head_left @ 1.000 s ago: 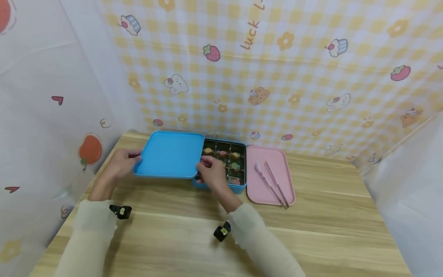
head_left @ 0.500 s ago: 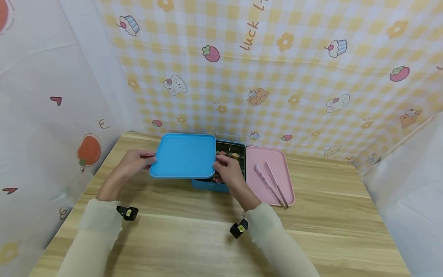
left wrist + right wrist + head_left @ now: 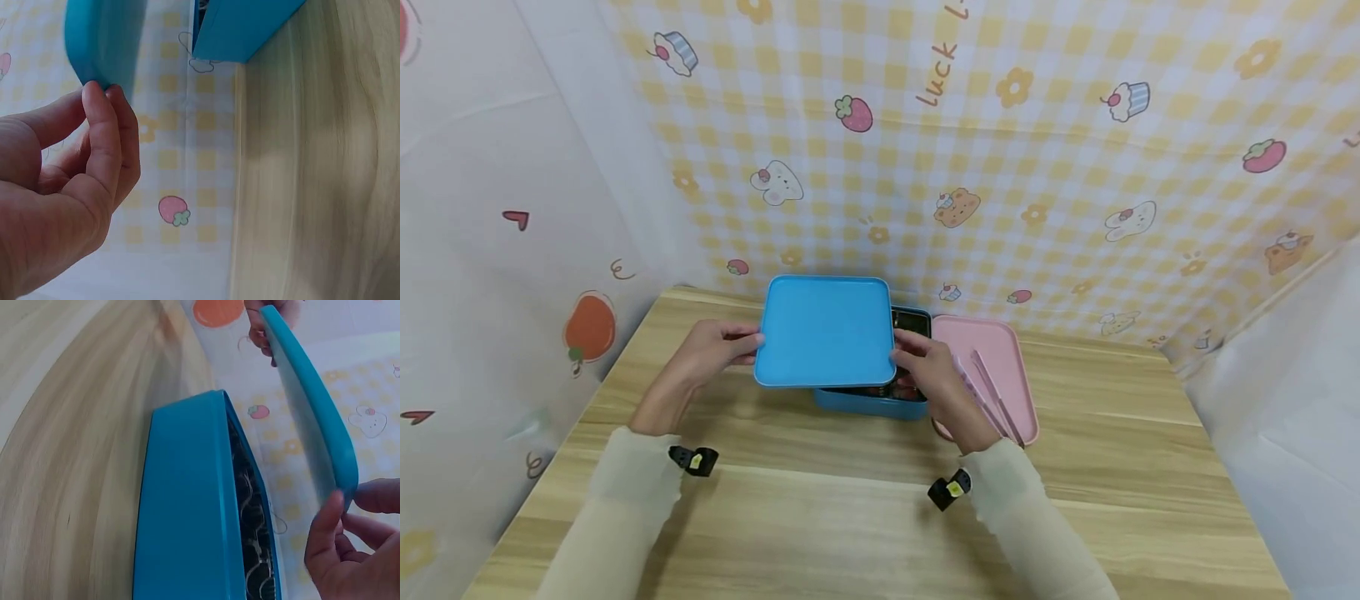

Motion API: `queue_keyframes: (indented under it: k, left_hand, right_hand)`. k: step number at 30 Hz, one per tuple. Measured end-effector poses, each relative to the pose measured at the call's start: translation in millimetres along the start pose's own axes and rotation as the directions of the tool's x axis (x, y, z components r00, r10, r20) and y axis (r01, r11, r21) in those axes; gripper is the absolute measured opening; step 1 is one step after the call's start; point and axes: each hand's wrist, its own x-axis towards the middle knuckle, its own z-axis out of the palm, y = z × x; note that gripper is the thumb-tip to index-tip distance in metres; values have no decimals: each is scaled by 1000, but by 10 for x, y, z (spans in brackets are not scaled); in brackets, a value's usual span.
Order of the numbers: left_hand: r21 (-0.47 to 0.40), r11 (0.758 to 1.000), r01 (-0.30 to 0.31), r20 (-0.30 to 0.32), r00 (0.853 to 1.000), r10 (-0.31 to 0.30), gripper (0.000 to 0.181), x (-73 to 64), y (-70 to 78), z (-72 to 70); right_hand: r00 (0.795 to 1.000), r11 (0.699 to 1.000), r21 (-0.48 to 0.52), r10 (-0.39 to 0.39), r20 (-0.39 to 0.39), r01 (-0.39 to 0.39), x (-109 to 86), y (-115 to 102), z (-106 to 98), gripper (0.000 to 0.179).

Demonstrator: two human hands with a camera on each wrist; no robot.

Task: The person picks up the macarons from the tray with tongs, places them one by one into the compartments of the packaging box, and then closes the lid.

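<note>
A square blue lid [image 3: 824, 332] is held up level above a blue box [image 3: 872, 404], covering most of it in the head view. My left hand [image 3: 715, 352] pinches the lid's left edge between thumb and fingers. At the opposite edge, my right hand [image 3: 934, 367] pinches the lid the same way. Both wrist views show a gap between the lid [image 3: 319, 412] and the box [image 3: 187, 506]. Dark dividers with clear wrappers show inside the open box in the right wrist view; most of the contents are hidden.
A pink tray [image 3: 1018, 379] lies right of the box, partly behind my right hand. Across it rest pinkish tongs [image 3: 996, 392]. A yellow checked cloth [image 3: 1060, 167] hangs behind the wooden table [image 3: 820, 517], and white cloth [image 3: 512, 333] rises on the left.
Both hands have carried the lid to the right, from left of the box to above it. The compartments seen earlier are now mostly covered. The tray and tongs have stayed put.
</note>
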Motion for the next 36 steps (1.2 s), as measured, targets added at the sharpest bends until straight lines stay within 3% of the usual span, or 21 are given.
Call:
queue_keyframes:
  k: [9, 18, 32, 36]
  left_hand:
    - [26, 999, -40, 7, 999, 40, 44, 54, 128, 96]
    - [45, 996, -74, -16, 997, 75, 34, 5, 221, 150]
    - [41, 993, -108, -14, 994, 109, 41, -48, 373, 166]
    - [12, 992, -123, -3, 992, 123, 42, -51, 401, 181]
  right_hand:
    - [992, 991, 46, -125, -32, 126, 18, -22, -115, 40]
    - [984, 986, 0, -169, -60, 169, 4, -39, -200, 32]
    - [958, 962, -96, -264, -111, 254, -21, -99, -306, 29]
    - [960, 965, -84, -258, -112, 250, -17, -100, -346, 28]
